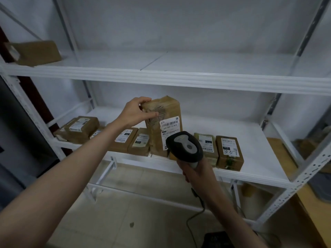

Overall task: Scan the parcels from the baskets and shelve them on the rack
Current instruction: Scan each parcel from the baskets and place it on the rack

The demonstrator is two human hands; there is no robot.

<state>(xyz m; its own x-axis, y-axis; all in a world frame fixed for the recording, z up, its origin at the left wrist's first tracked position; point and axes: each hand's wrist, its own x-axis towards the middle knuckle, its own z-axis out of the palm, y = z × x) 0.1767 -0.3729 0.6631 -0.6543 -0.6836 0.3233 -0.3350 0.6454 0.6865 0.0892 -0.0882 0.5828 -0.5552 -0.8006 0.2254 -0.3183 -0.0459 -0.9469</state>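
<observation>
Both hands are busy: left hand curls thumb and fingers round the top of one tall upright parcel standing on the white rack; right hand grips one handheld scanner, just below and in front of that parcel's label. Two flat parcels lie just right of the scanner, about five more under and left of the left forearm, and one box sits on the shelf above, far left

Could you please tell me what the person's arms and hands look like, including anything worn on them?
Both forearms are bare, with no sleeves in view. The left hand and right hand wear no gloves, and no rings, watch or wristband are visible.
</observation>
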